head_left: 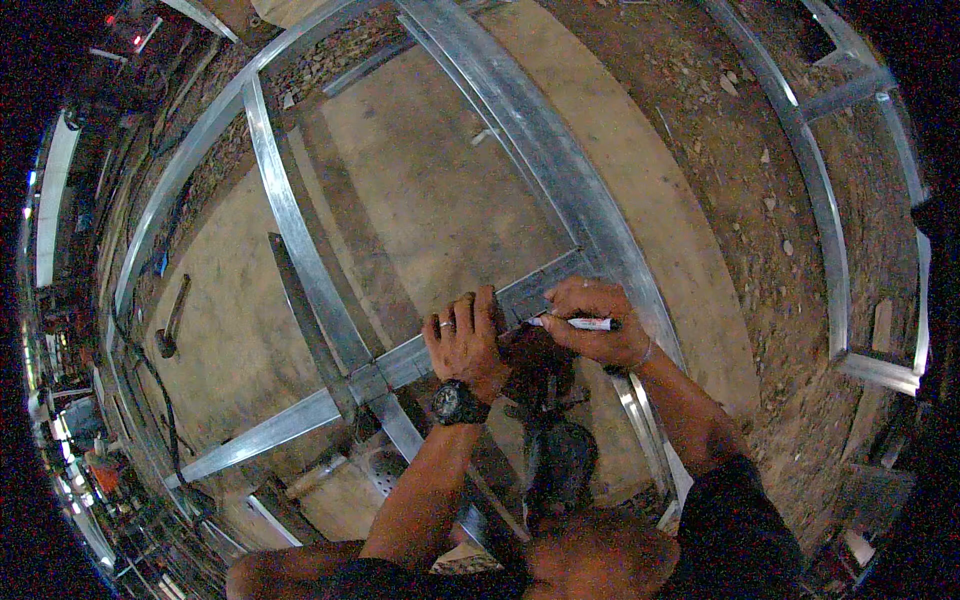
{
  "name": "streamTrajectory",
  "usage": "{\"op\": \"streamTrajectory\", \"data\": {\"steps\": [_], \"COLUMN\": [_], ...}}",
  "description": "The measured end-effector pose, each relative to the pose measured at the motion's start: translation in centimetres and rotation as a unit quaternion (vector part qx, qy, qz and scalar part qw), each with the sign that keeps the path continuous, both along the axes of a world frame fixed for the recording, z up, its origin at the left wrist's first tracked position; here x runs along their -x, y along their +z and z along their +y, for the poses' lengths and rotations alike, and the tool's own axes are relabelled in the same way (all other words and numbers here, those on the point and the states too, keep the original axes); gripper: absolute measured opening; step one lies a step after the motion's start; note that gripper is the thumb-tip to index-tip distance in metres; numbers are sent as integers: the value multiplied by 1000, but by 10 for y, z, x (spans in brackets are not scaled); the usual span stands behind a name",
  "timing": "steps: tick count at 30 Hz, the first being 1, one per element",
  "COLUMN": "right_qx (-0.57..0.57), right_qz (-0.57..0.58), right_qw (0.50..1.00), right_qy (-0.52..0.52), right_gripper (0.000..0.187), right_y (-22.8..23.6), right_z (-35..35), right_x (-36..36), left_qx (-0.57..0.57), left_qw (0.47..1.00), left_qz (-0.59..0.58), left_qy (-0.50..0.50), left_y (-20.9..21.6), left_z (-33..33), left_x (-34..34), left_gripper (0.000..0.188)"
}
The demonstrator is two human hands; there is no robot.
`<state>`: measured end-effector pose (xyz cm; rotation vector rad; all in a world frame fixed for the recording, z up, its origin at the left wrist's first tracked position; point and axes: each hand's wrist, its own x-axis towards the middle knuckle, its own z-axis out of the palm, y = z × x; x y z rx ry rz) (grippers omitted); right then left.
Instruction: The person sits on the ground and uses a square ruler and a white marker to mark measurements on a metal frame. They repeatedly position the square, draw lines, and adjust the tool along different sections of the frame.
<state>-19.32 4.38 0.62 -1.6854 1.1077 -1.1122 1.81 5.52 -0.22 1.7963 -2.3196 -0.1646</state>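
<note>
— I've got a white barrel on that marker [588,324], dark at the end!
— And I'm seeing silver-grey along the metal frame [276,190], streaked with white shine.
— Tan across my feed, that's the board [430,170], and brown ground [725,180] flecked with pale bits!
— Black watch [457,402], I see, near-black sleeve [745,530], and one bright blue scrap [161,264]!

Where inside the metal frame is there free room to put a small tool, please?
The widest patch is the brown surface beyond the crossbar, between the middle bar and the wide right beam, though a small pale piece lies there. Another opens right of the hammer. Crowded: around the left hand, right hand and marker.
</note>
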Motion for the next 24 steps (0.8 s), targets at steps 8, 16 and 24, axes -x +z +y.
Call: {"op": "streamTrajectory", "data": {"steps": [8,16,24], "right_qx": [-74,-44,-18], "right_qz": [-70,-68,-29], "right_qw": [995,997,999], "right_qy": [-14,-3,21], "right_gripper": [14,14,12], "right_y": [-6,5,0], "right_z": [0,-7,-7], "right_x": [8,9,13], "left_qx": [-52,-13,-50], "left_qw": [999,999,998], "left_qz": [-17,-16,-24], "left_qy": [3,26,15], "left_y": [6,-6,5], "left_z": [-1,1,-3], "left_x": [-2,-3,-1], "left_gripper": [86,91,90]}}
